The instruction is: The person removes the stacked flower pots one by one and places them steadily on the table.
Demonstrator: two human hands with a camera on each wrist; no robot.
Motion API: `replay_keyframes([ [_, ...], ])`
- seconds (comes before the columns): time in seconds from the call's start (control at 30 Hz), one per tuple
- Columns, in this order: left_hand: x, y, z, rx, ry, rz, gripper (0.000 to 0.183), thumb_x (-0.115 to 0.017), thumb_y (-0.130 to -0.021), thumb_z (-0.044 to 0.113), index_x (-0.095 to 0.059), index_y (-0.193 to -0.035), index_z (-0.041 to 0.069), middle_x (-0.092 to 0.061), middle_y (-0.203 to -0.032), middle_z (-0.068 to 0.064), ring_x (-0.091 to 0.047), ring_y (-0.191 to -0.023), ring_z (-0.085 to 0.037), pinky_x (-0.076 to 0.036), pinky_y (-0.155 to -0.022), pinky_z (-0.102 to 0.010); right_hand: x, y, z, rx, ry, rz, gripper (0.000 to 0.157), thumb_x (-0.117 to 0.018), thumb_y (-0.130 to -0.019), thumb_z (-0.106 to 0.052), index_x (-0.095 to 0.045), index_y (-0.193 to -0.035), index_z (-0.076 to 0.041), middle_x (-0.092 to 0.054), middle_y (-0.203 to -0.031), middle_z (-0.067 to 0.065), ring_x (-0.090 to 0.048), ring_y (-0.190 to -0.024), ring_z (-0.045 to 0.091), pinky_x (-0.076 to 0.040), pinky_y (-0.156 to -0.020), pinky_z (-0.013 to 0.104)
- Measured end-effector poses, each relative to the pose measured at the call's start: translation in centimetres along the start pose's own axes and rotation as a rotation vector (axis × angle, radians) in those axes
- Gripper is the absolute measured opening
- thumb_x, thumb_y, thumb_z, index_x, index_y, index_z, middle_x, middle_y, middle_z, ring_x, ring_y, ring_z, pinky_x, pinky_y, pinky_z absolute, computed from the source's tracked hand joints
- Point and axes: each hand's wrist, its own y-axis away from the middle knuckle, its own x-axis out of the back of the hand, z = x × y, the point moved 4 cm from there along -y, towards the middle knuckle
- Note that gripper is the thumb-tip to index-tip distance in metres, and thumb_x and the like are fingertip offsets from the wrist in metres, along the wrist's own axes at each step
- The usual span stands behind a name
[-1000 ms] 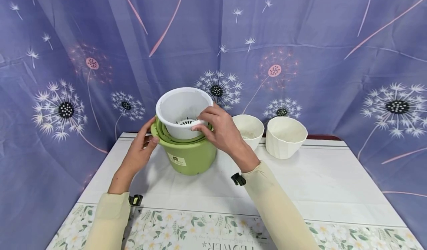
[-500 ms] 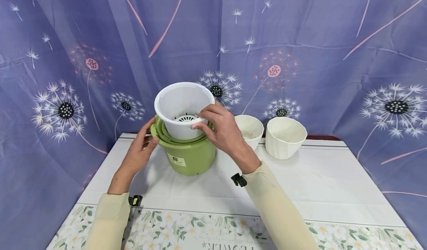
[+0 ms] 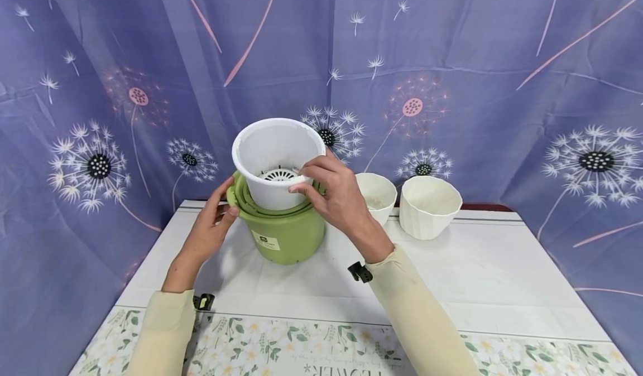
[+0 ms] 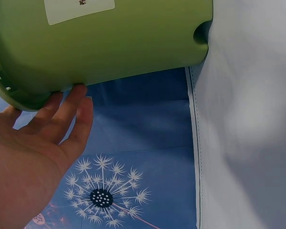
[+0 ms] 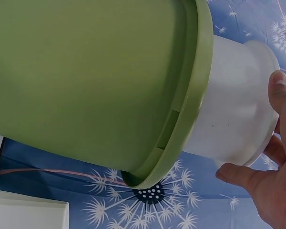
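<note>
My right hand [image 3: 337,194] pinches the near right rim of a white flowerpot [image 3: 276,194], thumb outside and fingers over the edge. Its slotted base shows inside, and its lower part sits within the mouth of a larger green flowerpot [image 3: 288,239]. More green rims are nested between the two. At the green pot's left rim, my left hand [image 3: 213,225] holds on, with its fingers [image 4: 69,109] against the wall under the lip. In the right wrist view the white pot [image 5: 229,105] sticks out well past the green rim [image 5: 200,90].
Two cream faceted pots, a nearer-left one [image 3: 377,194] and a right one [image 3: 430,206], stand to the right of the green pot. A white cloth [image 3: 477,275] with a floral front border covers the table. A purple dandelion curtain [image 3: 452,41] hangs right behind it.
The white flowerpot has risen a little out of the green one and tilted slightly, carried by my right hand. My left hand and the green flowerpot have stayed in place.
</note>
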Motion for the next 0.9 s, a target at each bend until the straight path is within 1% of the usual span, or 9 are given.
replay_keyframes([
  [0.13, 0.0, -0.1, -0.1, 0.014, -0.004, -0.001, 0.066, -0.052, -0.114, 0.023, -0.02, -0.171, 0.036, -0.047, -0.153, -0.019, -0.057, -0.132, -0.039, -0.046, -0.101, -0.045, 0.2, 0.0, 0.0, -0.024, 0.012, 0.008, 0.024, -0.092, -0.082, -0.017, -0.081, -0.094, -0.001, -0.074, -0.097, 0.01, -0.072, -0.095, 0.023, -0.034, -0.123, 0.053],
  [0.2, -0.1, -0.1, -0.2, 0.018, -0.008, -0.002, 0.066, -0.052, -0.114, 0.024, -0.019, -0.171, 0.036, -0.047, -0.155, -0.019, -0.056, -0.133, -0.039, -0.046, -0.102, -0.049, 0.3, 0.1, 0.0, -0.037, 0.014, 0.009, 0.023, -0.092, -0.082, -0.018, -0.081, -0.094, -0.002, -0.074, -0.098, 0.009, -0.072, -0.095, 0.023, -0.033, -0.124, 0.051],
  [0.3, -0.1, -0.1, -0.3, 0.024, -0.012, -0.003, 0.066, -0.051, -0.115, 0.026, -0.019, -0.171, 0.037, -0.045, -0.156, -0.019, -0.056, -0.134, -0.04, -0.045, -0.102, -0.053, 0.5, 0.1, -0.1, -0.042, 0.015, 0.016, 0.022, -0.092, -0.082, -0.017, -0.081, -0.095, -0.003, -0.075, -0.099, 0.009, -0.072, -0.097, 0.023, -0.033, -0.124, 0.051],
  [0.4, 0.0, 0.0, -0.2, 0.031, -0.009, -0.003, 0.066, -0.052, -0.115, 0.027, -0.019, -0.171, 0.037, -0.045, -0.157, -0.019, -0.055, -0.134, -0.04, -0.044, -0.103, -0.056, 0.6, 0.1, -0.1, -0.038, 0.009, 0.031, 0.022, -0.092, -0.081, -0.016, -0.081, -0.095, -0.003, -0.075, -0.099, 0.009, -0.073, -0.097, 0.024, -0.033, -0.123, 0.054],
  [0.47, 0.0, 0.0, -0.1, 0.034, -0.005, -0.005, 0.066, -0.052, -0.114, 0.026, -0.019, -0.171, 0.036, -0.046, -0.156, -0.019, -0.055, -0.134, -0.04, -0.044, -0.104, -0.057, 0.7, 0.1, -0.2, -0.035, 0.006, 0.042, 0.023, -0.09, -0.084, -0.021, -0.081, -0.095, -0.004, -0.075, -0.099, 0.009, -0.073, -0.098, 0.024, -0.034, -0.123, 0.055],
  [0.6, 0.0, 0.0, -0.1, 0.036, -0.006, -0.01, 0.066, -0.052, -0.114, 0.025, -0.019, -0.171, 0.036, -0.046, -0.154, -0.019, -0.056, -0.134, -0.04, -0.045, -0.103, -0.052, 1.1, 0.2, -0.3, -0.019, -0.007, 0.07, 0.033, -0.081, -0.092, -0.036, -0.081, -0.096, -0.003, -0.075, -0.1, 0.009, -0.073, -0.098, 0.025, -0.033, -0.123, 0.055],
  [0.67, 0.0, 0.0, -0.1, 0.037, -0.007, -0.01, 0.066, -0.052, -0.114, 0.026, -0.019, -0.171, 0.036, -0.046, -0.155, -0.018, -0.055, -0.134, -0.039, -0.045, -0.103, -0.048, 1.3, 0.1, -0.4, -0.007, -0.023, 0.085, 0.034, -0.079, -0.093, -0.037, -0.081, -0.095, -0.003, -0.075, -0.1, 0.009, -0.073, -0.098, 0.025, -0.031, -0.124, 0.054],
  [0.8, 0.0, 0.0, -0.1, 0.035, -0.009, -0.006, 0.066, -0.052, -0.114, 0.026, -0.02, -0.171, 0.036, -0.047, -0.155, -0.018, -0.056, -0.134, -0.039, -0.046, -0.102, -0.041, 1.7, 0.0, -0.8, 0.021, -0.053, 0.107, 0.023, -0.088, -0.088, -0.021, -0.08, -0.095, -0.002, -0.074, -0.099, 0.012, -0.073, -0.098, 0.027, -0.03, -0.125, 0.053],
  [0.9, 0.0, 0.0, -0.2, 0.035, -0.007, -0.004, 0.066, -0.052, -0.114, 0.026, -0.02, -0.171, 0.037, -0.048, -0.153, -0.019, -0.056, -0.133, -0.039, -0.045, -0.1, -0.036, 1.9, -0.1, -1.0, 0.031, -0.06, 0.117, 0.021, -0.092, -0.081, -0.01, -0.08, -0.095, 0.0, -0.074, -0.098, 0.013, -0.073, -0.098, 0.028, -0.03, -0.125, 0.052],
])
